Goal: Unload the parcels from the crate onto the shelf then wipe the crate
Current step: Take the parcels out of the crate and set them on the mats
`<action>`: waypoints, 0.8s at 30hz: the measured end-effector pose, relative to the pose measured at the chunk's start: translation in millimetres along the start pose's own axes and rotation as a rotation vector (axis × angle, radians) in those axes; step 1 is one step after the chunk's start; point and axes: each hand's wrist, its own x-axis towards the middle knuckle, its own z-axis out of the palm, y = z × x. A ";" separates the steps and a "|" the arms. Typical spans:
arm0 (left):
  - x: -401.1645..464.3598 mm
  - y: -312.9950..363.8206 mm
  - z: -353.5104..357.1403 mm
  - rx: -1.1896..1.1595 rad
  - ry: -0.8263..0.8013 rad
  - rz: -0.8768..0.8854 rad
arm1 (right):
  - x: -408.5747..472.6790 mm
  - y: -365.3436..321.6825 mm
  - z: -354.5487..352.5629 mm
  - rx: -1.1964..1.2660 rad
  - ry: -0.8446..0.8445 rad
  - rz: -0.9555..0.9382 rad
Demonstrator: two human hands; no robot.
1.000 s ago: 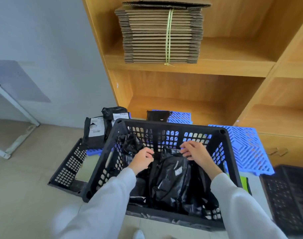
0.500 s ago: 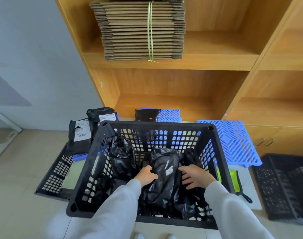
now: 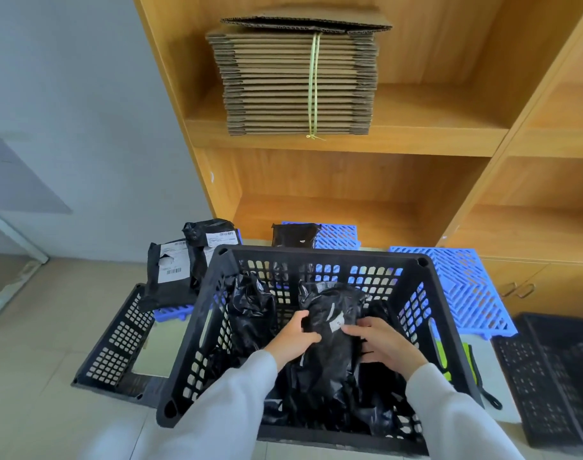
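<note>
A parcel storeroom or small mailroom.

Wooden shelving (image 3: 349,141) holds a tied bundle of flattened cardboard boxes (image 3: 300,81), stock for packing. On the tiled floor (image 3: 51,343) stand black perforated plastic crates (image 3: 316,257) and blue plastic grid mats (image 3: 466,287). Black courier bags with white barcode labels (image 3: 170,270) lean by the plain grey wall (image 3: 84,111), and more black bags fill the nearest crate.

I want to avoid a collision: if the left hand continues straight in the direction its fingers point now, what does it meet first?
The left hand points right, and its fingers already grip the black parcel, so it meets that first. Just beyond seems to be the right hand, though depth is unclear.
</note>
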 end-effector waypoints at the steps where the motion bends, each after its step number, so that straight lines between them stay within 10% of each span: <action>1: -6.4 3.0 -4.7 -0.035 -0.008 0.033 | -0.9 -3.0 4.5 0.020 0.030 -0.041; 16: -48.8 22.1 -49.4 -0.964 -0.118 0.016 | -27.6 -13.1 117.9 -0.832 0.190 -0.700; 24: -56.9 23.3 -66.8 -0.937 -0.078 0.000 | -25.0 -0.5 130.9 -1.243 0.391 -0.801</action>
